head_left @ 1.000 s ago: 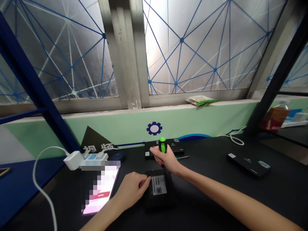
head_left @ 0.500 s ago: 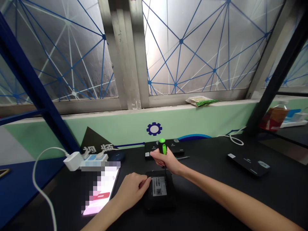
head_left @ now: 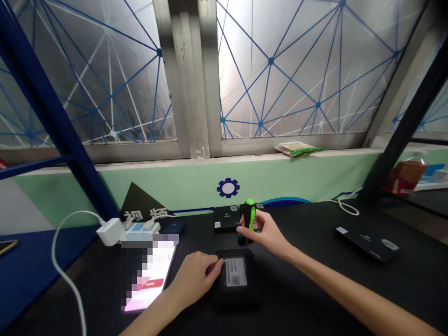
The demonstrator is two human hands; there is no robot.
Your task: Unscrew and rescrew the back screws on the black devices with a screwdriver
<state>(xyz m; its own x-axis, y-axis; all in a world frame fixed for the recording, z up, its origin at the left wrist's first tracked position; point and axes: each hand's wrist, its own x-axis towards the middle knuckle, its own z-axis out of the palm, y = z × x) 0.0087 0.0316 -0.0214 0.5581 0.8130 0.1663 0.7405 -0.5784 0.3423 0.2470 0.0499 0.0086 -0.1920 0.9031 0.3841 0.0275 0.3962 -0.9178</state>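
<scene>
A black device box (head_left: 224, 298) lies flat on the dark table with its white printed label (head_left: 236, 272) facing up. My left hand (head_left: 198, 276) presses against its upper left edge, thumb and fingers closed on the rim. My right hand (head_left: 268, 233) grips a screwdriver (head_left: 249, 215) with a black and bright green handle. The screwdriver stands nearly upright, its thin shaft reaching down to the box's upper right corner. Whether the tip sits in a screw is too small to tell. Behind my right fingers, a dark green handle (head_left: 242, 237) is partly hidden.
More black boxes lie around: one (head_left: 226, 218) by the wall, another (head_left: 367, 244) at the right. A lit tablet (head_left: 154, 280) lies left of my left hand. Behind it are a power strip (head_left: 142, 232) and white charger (head_left: 110, 232). A white cable (head_left: 65, 275) hangs left.
My right hand and screwdriver have moved from the box's upper middle to its upper right corner. My left hand stays on the edge. The whole view has shifted slightly.
</scene>
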